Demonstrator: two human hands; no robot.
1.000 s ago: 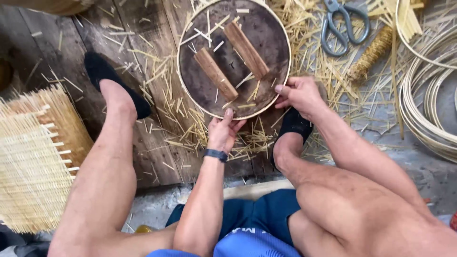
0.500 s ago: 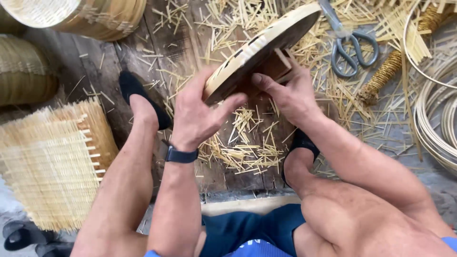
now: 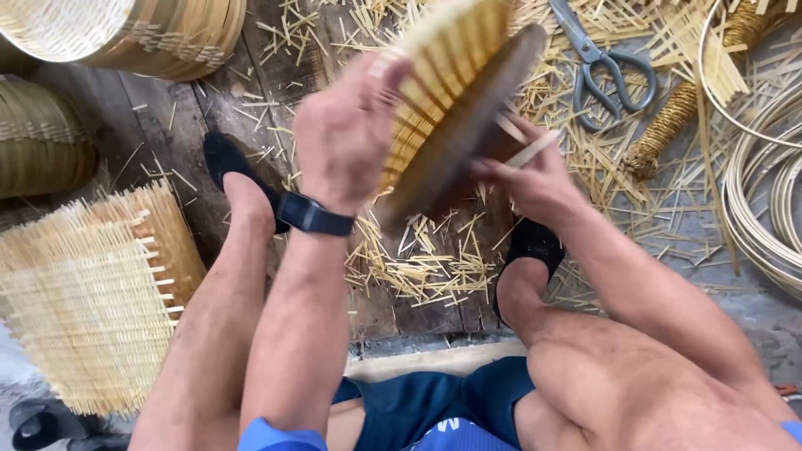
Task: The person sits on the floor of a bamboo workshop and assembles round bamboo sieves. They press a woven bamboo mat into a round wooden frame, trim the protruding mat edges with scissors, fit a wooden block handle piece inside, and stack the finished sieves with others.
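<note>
I hold a round woven bamboo tray (image 3: 455,92) tilted up on edge in front of me, its slatted pale side facing left and its dark rim toward the right. My left hand (image 3: 347,134), with a dark watch on the wrist, grips the left side of the tray. On the tray's lower right edge, my right hand (image 3: 526,179) has a thin bamboo strip sticking out by the fingers. Bamboo splinters (image 3: 426,259) litter the wooden floor between my feet.
Scissors (image 3: 606,67) lie at the upper right beside a wound straw bundle (image 3: 668,125). Coiled bamboo hoops (image 3: 764,192) sit at the far right. A square woven mat stack (image 3: 92,292) is at the left, with woven baskets (image 3: 150,29) at the upper left.
The tray lay flat on the floor a second ago. Both hands lifted it and turned it up on edge, closer to the camera.
</note>
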